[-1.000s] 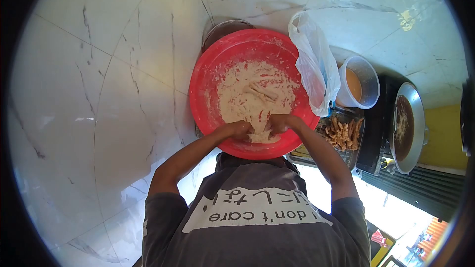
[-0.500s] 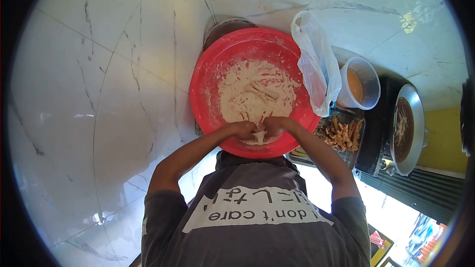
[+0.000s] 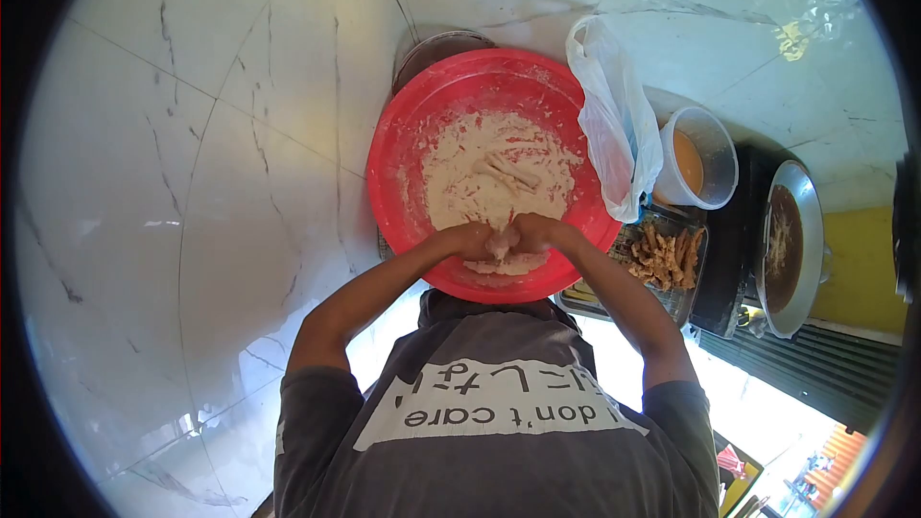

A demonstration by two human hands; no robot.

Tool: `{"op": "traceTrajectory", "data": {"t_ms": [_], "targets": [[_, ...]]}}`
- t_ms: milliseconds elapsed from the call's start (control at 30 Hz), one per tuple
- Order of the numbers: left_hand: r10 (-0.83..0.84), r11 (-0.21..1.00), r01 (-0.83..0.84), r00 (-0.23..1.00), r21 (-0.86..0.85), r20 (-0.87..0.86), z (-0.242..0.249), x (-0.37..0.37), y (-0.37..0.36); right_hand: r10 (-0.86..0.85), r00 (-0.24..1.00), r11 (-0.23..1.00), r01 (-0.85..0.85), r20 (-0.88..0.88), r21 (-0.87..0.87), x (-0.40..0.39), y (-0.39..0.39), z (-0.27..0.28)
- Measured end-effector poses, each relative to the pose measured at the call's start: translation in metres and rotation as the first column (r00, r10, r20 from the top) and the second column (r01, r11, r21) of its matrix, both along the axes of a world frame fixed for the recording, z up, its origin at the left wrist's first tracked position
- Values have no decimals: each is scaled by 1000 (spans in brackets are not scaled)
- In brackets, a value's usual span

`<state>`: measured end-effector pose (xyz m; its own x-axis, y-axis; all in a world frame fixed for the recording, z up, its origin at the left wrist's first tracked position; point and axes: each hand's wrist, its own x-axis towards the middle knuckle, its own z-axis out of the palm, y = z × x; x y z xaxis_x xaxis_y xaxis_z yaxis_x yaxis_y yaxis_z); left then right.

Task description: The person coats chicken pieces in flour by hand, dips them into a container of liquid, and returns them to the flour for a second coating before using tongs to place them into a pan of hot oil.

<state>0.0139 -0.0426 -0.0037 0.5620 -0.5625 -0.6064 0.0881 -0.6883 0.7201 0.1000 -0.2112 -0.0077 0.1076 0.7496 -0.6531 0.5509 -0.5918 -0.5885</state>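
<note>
A large red basin (image 3: 393, 173) holds pale flour (image 3: 460, 158) spread over its bottom. Two flour-coated pieces (image 3: 507, 173) lie together near the middle of the flour. At the near side of the basin, my left hand (image 3: 472, 241) and my right hand (image 3: 535, 233) are close together, fingers curled in. Between them they grip a floured piece (image 3: 500, 244), just above the flour. My fingertips are partly hidden by the hands and the piece.
Right of the basin are a white plastic bag (image 3: 614, 125), a clear tub (image 3: 710, 158) with orange-brown liquid, and a tray of browned fried pieces (image 3: 664, 259). Farther right, a wide pan (image 3: 811, 230) holds brown liquid. A tiled wall (image 3: 269, 115) stands behind.
Both hands have risen slightly from the flour with the held piece, which now shows between them. The two pieces in the middle have not moved.
</note>
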Motion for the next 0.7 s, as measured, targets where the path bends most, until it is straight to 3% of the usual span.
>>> {"op": "traceTrajectory", "data": {"t_ms": [67,100,133,167,300,333,367,433,467,500,533,567,600,633,667,700], "targets": [[130,972,-200,897,125,421,5,-3,-1,-96,993,994,91,75,68,-1,-3,-7],[130,972,-201,897,126,423,2,-3,-3,-40,983,997,28,178,71,-6,-2,4],[86,984,-131,943,121,322,-6,-3,-7,16,961,997,-36,277,68,-10,1,10],[37,992,-62,975,109,218,-15,-5,-10,18,994,998,-12,105,-60,-12,8,12],[43,996,-30,986,-83,160,-40,-5,-9,34,994,986,-50,-101,-161,1,8,30],[64,997,-66,997,-46,-44,3,6,-6,40,978,969,-88,-203,-230,5,10,36],[65,997,-67,997,-45,-46,-2,7,-2,41,978,969,-89,-206,-229,8,8,30],[316,946,-321,895,-39,315,-9,6,8,-344,927,939,342,-153,-38,14,3,20],[241,937,-336,816,93,525,-13,7,7,-343,927,939,341,-153,-39,14,0,14],[242,937,-338,816,94,525,-12,7,6,-275,960,961,273,54,36,11,0,17],[145,965,-232,863,125,484,-11,6,4,-210,941,977,191,264,97,7,1,20],[43,981,-120,898,150,437,-10,4,2,-212,941,976,193,263,97,3,1,21],[38,982,-116,898,151,439,-10,2,-2,-81,990,997,81,117,8,0,0,20],[39,994,-66,963,92,267,-10,-3,-7,44,998,997,-47,-44,-63,-5,-1,18],[28,999,-30,996,23,83,-11,-8,-11,43,999,997,-45,-29,-67,-11,-2,15],[30,999,-32,996,22,81,-14,-14,-12,45,999,997,-47,-31,-67,-11,-2,24]]}}
